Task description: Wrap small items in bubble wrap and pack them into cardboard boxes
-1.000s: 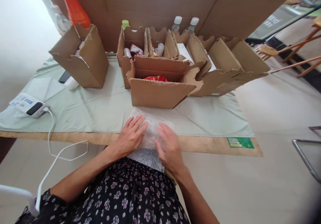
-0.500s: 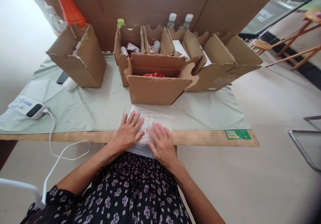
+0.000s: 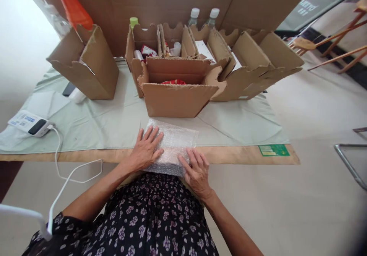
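A clear sheet of bubble wrap (image 3: 172, 149) lies across the table's front edge, its near end hanging over toward my body. My left hand (image 3: 146, 151) rests flat on its left side, fingers spread and pointing away from me. On the sheet's right near corner lies my right hand (image 3: 197, 172), fingers stretched out. Just beyond the sheet stands an open cardboard box (image 3: 180, 100) with something red inside.
Behind it is a row of cardboard bins (image 3: 243, 84) holding small packets and white items. Another cardboard bin (image 3: 100, 68) stands at left, near an orange bottle (image 3: 76, 7). A white device (image 3: 38, 128) with a cable (image 3: 57, 156) lies at the left edge.
My right hand has slid right and toward me, from the middle of the bubble wrap to its right near corner. My left hand has stayed in place on the sheet.
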Tool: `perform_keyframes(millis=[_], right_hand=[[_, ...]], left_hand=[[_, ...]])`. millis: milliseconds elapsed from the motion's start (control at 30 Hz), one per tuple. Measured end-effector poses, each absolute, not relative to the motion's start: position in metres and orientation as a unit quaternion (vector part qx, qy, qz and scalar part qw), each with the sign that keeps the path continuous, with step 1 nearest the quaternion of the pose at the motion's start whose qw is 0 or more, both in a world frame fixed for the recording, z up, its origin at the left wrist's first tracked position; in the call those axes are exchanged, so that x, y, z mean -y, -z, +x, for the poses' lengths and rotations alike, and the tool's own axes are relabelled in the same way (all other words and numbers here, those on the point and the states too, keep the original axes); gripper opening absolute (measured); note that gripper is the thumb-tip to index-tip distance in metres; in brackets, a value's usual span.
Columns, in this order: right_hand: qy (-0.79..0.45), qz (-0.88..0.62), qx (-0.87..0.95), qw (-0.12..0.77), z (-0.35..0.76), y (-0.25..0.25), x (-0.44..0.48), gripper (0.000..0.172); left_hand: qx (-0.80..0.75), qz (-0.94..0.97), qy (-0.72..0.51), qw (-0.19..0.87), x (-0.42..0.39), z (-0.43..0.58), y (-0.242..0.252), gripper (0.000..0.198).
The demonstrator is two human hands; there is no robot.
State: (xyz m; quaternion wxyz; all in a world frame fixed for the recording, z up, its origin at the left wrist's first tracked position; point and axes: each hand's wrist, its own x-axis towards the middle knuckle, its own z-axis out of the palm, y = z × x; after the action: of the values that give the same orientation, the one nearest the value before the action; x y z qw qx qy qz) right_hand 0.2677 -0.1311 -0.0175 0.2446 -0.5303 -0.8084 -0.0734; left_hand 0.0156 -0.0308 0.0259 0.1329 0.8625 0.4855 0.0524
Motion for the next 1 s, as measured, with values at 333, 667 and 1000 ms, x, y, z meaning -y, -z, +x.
perform_keyframes(millis=[333, 667, 1000], right_hand=[[0.075, -0.584, 0.776, 0.226, 0.333, -0.025, 0.134, 0.058], [-0.046, -0.527, 0.836, 0.145, 0.299, -0.028, 0.047, 0.043], [0.129, -0.604, 0.762, 0.198, 0.323, 0.011, 0.166, 0.051]], left_hand=[[-0.429, 0.892, -0.038, 0.140, 0.011, 0.028, -0.038, 0.050], [-0.454, 0.882, -0.030, 0.124, 0.018, 0.034, -0.029, 0.054], [-0.437, 0.886, -0.058, 0.146, 0.009, 0.027, -0.020, 0.055]])
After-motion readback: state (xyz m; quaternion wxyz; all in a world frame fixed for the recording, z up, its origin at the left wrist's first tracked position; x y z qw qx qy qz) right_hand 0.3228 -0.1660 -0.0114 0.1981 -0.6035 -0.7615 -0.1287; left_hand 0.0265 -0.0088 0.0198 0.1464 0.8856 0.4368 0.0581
